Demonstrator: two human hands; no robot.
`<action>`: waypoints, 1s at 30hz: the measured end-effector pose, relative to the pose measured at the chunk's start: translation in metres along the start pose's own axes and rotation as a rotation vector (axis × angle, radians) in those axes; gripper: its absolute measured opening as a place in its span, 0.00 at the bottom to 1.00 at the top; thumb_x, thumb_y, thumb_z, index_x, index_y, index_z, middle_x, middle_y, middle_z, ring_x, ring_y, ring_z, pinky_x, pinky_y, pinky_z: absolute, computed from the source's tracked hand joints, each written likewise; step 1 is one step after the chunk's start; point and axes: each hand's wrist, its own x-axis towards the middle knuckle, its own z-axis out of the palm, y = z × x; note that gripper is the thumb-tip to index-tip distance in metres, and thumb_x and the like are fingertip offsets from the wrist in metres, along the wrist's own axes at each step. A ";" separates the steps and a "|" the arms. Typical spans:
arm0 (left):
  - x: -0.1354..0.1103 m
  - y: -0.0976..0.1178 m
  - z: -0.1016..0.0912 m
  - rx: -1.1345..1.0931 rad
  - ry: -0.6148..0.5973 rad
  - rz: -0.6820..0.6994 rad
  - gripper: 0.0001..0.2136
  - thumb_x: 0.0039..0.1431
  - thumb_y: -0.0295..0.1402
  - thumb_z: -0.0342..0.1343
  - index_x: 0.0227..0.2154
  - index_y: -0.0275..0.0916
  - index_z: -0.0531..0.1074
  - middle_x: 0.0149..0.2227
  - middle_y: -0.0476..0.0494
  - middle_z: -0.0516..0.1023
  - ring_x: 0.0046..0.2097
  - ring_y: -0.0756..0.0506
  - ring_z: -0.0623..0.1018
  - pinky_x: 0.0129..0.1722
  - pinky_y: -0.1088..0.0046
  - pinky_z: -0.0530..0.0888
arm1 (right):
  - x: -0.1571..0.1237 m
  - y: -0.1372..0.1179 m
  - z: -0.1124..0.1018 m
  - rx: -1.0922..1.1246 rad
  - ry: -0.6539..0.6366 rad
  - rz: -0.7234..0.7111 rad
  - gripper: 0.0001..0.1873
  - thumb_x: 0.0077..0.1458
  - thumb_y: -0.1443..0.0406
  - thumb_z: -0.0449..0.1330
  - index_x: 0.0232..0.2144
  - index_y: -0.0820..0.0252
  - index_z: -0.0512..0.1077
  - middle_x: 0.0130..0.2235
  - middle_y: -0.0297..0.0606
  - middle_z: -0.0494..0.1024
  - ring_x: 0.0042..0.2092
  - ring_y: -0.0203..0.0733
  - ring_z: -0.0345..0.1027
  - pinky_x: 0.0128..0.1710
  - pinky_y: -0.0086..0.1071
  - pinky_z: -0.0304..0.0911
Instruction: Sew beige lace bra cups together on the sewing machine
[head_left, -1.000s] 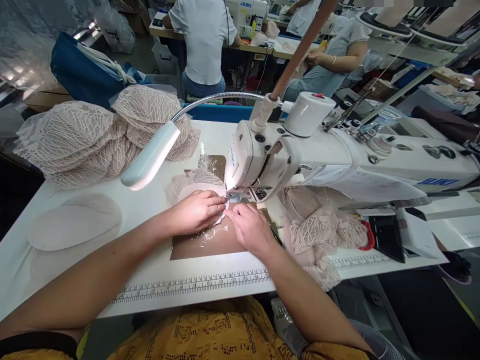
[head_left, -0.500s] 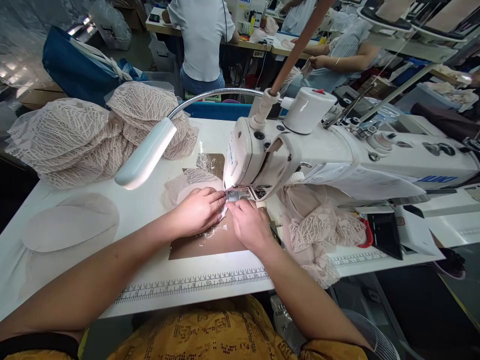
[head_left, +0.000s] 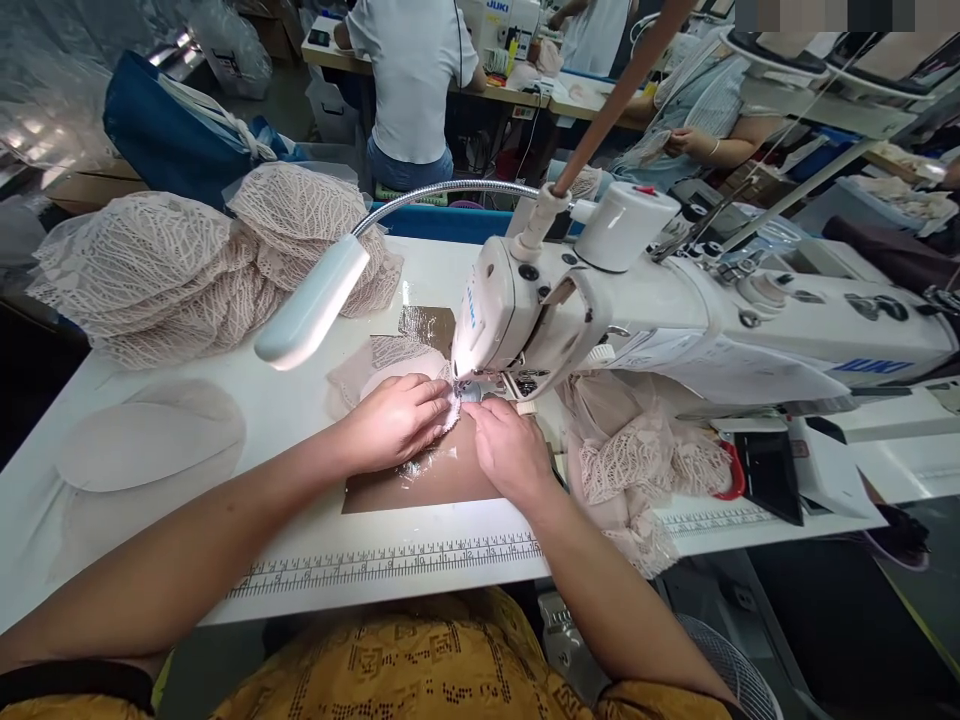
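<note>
A white sewing machine [head_left: 675, 310] stands on the white table [head_left: 300, 560], its head over a brown plate. My left hand [head_left: 397, 420] lies with curled fingers on a pale lace cup piece [head_left: 390, 365] and presses it down just left of the needle. My right hand [head_left: 506, 445] rests on the same piece's edge right below the presser foot, fingers bent and pinching the fabric. The needle itself is hidden behind the machine head and my fingers.
A gooseneck lamp [head_left: 311, 305] hangs over the table's left middle. Stacked lace cups [head_left: 195, 265] sit at the far left, plain foam cups [head_left: 142, 445] nearer. Loose lace [head_left: 637, 450] lies under the machine arm. Other people sit at benches behind.
Both hands have crept slightly toward the needle with the lace piece; the view shifted a little. Otherwise the same.
</note>
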 end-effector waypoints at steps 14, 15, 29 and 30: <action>-0.002 0.006 0.005 0.001 0.001 0.030 0.14 0.69 0.34 0.46 0.46 0.36 0.76 0.51 0.38 0.77 0.48 0.41 0.74 0.46 0.61 0.72 | 0.001 -0.007 -0.001 -0.070 -0.108 -0.062 0.22 0.61 0.70 0.49 0.54 0.56 0.72 0.42 0.42 0.77 0.39 0.46 0.67 0.39 0.38 0.58; -0.002 0.006 0.005 0.004 0.003 0.028 0.14 0.69 0.34 0.46 0.46 0.37 0.76 0.51 0.38 0.77 0.47 0.41 0.74 0.46 0.61 0.72 | 0.001 -0.007 -0.001 -0.076 -0.110 -0.057 0.22 0.61 0.71 0.50 0.54 0.56 0.72 0.42 0.42 0.77 0.38 0.46 0.67 0.39 0.38 0.58; -0.006 0.006 -0.002 -0.074 -0.060 0.062 0.14 0.66 0.37 0.50 0.47 0.41 0.77 0.54 0.36 0.73 0.52 0.37 0.72 0.51 0.57 0.70 | 0.005 -0.003 -0.001 -0.035 -0.050 0.065 0.22 0.60 0.71 0.49 0.52 0.58 0.74 0.44 0.41 0.79 0.40 0.46 0.68 0.37 0.36 0.57; -0.007 0.006 -0.003 -0.092 -0.063 0.076 0.13 0.66 0.37 0.50 0.47 0.41 0.77 0.55 0.37 0.73 0.52 0.38 0.72 0.51 0.57 0.70 | 0.004 -0.003 -0.002 -0.018 -0.046 0.051 0.22 0.60 0.72 0.48 0.53 0.58 0.73 0.44 0.41 0.79 0.40 0.46 0.68 0.38 0.36 0.57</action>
